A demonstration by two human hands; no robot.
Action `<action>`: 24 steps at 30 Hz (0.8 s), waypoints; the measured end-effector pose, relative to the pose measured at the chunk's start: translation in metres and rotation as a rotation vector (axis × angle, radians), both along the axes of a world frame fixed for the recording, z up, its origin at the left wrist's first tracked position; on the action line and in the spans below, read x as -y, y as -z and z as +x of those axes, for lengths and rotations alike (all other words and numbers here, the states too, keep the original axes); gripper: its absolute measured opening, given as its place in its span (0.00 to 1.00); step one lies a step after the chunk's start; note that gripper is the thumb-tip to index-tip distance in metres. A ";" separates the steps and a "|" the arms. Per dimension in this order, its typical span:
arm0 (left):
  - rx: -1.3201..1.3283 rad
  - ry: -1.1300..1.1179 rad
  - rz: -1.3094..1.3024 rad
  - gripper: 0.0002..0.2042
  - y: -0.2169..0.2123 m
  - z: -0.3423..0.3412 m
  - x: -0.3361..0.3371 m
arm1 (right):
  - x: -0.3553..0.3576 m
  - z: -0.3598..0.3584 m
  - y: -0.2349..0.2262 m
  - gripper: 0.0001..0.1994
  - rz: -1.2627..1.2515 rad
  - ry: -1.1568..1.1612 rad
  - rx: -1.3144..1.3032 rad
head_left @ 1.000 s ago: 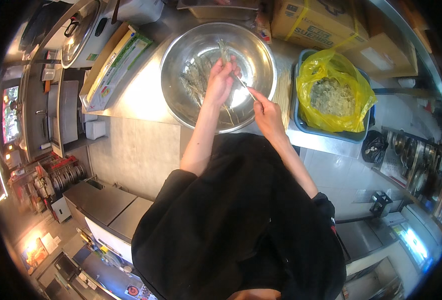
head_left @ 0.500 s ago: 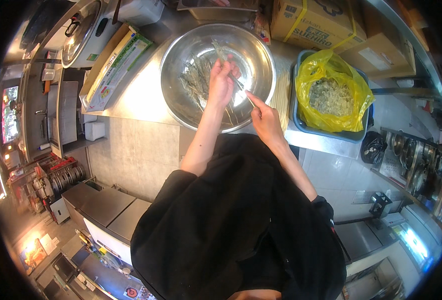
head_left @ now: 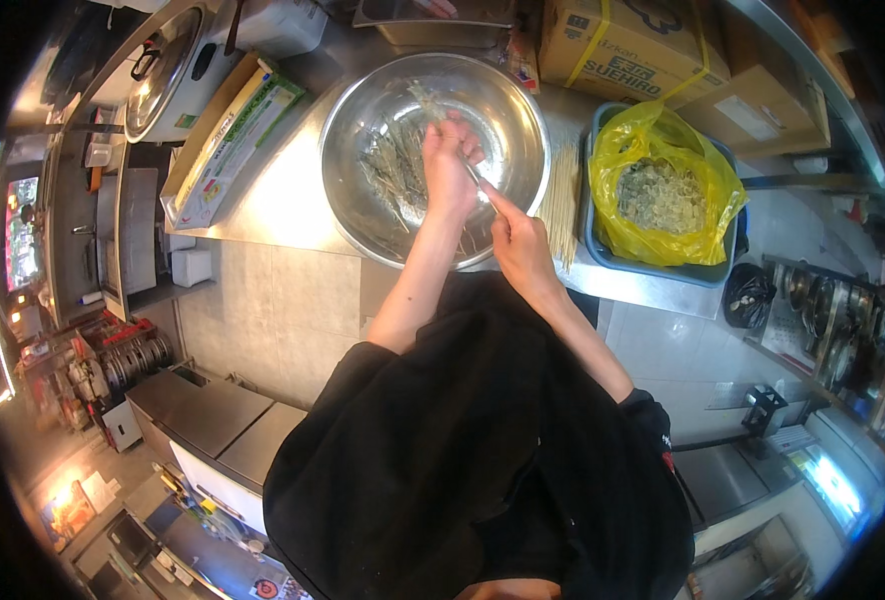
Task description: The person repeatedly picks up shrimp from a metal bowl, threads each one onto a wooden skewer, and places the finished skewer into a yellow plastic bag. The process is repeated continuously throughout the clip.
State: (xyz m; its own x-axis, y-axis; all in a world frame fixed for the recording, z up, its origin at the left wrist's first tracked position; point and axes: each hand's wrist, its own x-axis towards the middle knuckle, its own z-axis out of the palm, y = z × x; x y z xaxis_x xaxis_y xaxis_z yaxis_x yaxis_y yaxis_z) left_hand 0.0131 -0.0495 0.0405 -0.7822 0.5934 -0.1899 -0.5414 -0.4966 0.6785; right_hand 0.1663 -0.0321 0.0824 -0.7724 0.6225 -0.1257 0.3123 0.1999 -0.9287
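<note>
**Skewering Over the Steel Bowl**

While the left hand (head_left: pixel 450 165) is closed around a small bunch of pale green strips, the right hand (head_left: pixel 519 245) pinches a thin bamboo skewer (head_left: pixel 481 183) between thumb and fingers. The skewer lies above the big steel mixing bowl (head_left: pixel 363 95), and its long axis runs from near right to far left, with the tip toward the left hand. Many strips (head_left: pixel 391 170) remain loose in the bowl, so the work seems far from finished. Just right of the bowl a row of bare skewers (head_left: pixel 562 195) waits on the steel counter (head_left: pixel 283 195). Farther right stands a blue tub (head_left: pixel 653 268) lined with a yellow bag (head_left: pixel 631 135) of chopped greens.
</note>
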 end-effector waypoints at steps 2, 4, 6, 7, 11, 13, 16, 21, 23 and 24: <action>0.074 -0.050 0.001 0.07 -0.004 -0.003 -0.001 | 0.001 -0.001 -0.004 0.24 -0.030 0.000 -0.017; 0.153 -0.034 0.025 0.09 -0.008 -0.005 0.000 | 0.001 0.000 -0.001 0.25 -0.013 0.006 -0.049; 0.232 -0.015 0.055 0.10 -0.010 -0.006 0.000 | 0.003 0.001 0.002 0.25 0.000 0.011 -0.078; 0.272 -0.002 0.074 0.10 -0.010 -0.007 0.000 | 0.004 0.002 0.004 0.26 0.005 0.017 -0.091; 0.337 0.000 0.071 0.10 -0.013 -0.006 0.000 | 0.003 0.003 0.006 0.26 0.013 0.011 -0.113; 0.309 0.013 0.056 0.10 -0.013 -0.006 0.001 | 0.003 0.002 0.007 0.26 0.012 0.019 -0.125; 0.284 0.013 0.021 0.11 -0.016 -0.005 0.001 | 0.002 0.001 0.005 0.23 0.007 0.026 -0.115; 0.276 0.035 0.003 0.13 -0.023 0.003 0.000 | -0.001 -0.007 0.000 0.18 -0.008 0.059 -0.061; 0.286 0.049 0.026 0.13 -0.021 0.002 0.002 | -0.003 -0.007 -0.005 0.17 -0.042 0.030 -0.005; 0.282 0.056 0.028 0.13 -0.020 0.002 0.002 | -0.003 -0.008 -0.004 0.16 -0.030 0.030 -0.016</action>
